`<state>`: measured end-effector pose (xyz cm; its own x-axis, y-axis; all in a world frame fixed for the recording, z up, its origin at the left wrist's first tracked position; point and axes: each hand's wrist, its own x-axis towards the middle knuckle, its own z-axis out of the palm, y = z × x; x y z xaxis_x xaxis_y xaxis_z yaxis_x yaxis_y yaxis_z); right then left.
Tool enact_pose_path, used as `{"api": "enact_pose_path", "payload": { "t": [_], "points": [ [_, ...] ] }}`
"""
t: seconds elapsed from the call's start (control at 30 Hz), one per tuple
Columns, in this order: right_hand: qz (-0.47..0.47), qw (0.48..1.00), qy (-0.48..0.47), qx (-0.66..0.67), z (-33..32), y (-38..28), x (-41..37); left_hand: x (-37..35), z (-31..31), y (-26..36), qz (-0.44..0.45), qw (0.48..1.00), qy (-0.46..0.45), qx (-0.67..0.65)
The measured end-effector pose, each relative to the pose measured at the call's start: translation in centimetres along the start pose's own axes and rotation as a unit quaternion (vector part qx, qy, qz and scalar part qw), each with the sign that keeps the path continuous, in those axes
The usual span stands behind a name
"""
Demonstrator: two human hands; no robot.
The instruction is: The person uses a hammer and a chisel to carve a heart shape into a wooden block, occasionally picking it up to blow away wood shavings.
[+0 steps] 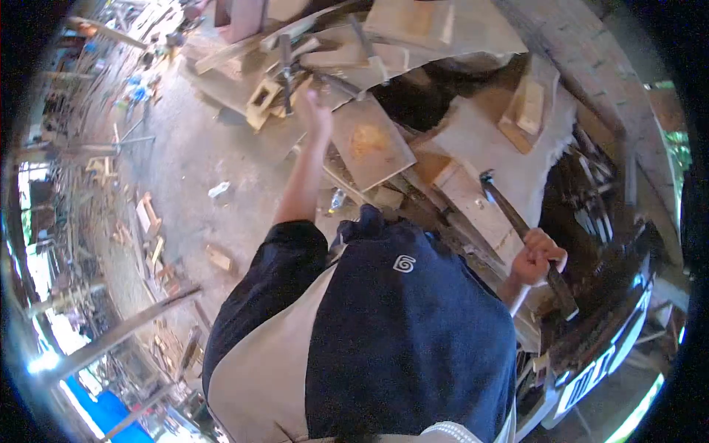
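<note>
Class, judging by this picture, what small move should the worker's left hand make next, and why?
Probably reach for the pale wooden block with an opening: the left hand is open and near it, while the right hand grips a dark, long-handled hammer.

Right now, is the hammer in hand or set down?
In hand: the right hand is closed around the hammer, its head and handle end showing on either side.

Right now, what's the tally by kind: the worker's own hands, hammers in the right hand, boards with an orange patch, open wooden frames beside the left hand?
Hands: 2 (left hand, right hand)
Hammer: 1
Orange-patched board: 1
Open wooden frame: 1
Total: 5
</note>
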<state>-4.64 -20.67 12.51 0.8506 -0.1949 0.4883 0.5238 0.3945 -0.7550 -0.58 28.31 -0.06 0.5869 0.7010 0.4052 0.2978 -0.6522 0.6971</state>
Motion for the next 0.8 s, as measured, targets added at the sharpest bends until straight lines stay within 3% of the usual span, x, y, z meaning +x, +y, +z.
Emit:
{"api": "enact_pose_path", "payload": {
  "t": [0.1,0.2,0.27,0.33,0.4,0.5,0.57,0.63,0.7,0.77,0.8],
  "points": [
    [-0.004,1.000,0.009,-0.022,1.0,-0.3,0.5,6.5,-4.1,-9.1,-0.002,0.991,0.123,0.054],
    [0.000,1.000,-0.009,-0.026,1.4,-0.4,1.0,8.2,-8.8,-7.3,-0.043,0.988,0.048,0.137],
    [0.003,0.998,-0.026,-0.057,1.8,-0.3,1.6,10.1,-8.3,-12.0,0.045,0.956,0.020,0.288],
    [0.018,0.998,-0.016,-0.062,2.2,0.0,1.4,10.5,-6.5,-17.4,0.076,0.966,0.015,0.247],
    [0.021,0.998,0.000,-0.061,2.8,0.0,1.3,9.4,-6.0,-17.4,0.016,0.974,-0.109,0.196],
    [0.003,0.996,-0.028,-0.081,3.3,0.2,0.6,8.1,-5.0,-18.1,0.033,0.982,-0.081,0.167],
    [-0.019,0.996,-0.025,-0.080,3.6,0.4,-0.3,6.3,-4.1,-16.7,0.062,0.987,-0.069,0.131],
    [-0.044,0.992,-0.005,-0.115,3.5,0.8,-1.4,3.8,-3.6,-11.7,0.074,0.972,0.027,0.221],
    [-0.075,0.985,0.018,-0.154,3.9,0.8,-2.2,0.7,-2.9,-5.2,0.117,0.977,-0.038,0.176],
    [-0.093,0.982,0.017,-0.161,4.9,0.7,-2.9,-3.0,-0.2,-1.1,0.217,0.956,-0.158,-0.121],
    [-0.105,0.978,0.026,-0.177,5.3,0.5,-3.3,-5.1,0.9,1.7,0.258,0.924,-0.237,-0.154]
  ]
}}
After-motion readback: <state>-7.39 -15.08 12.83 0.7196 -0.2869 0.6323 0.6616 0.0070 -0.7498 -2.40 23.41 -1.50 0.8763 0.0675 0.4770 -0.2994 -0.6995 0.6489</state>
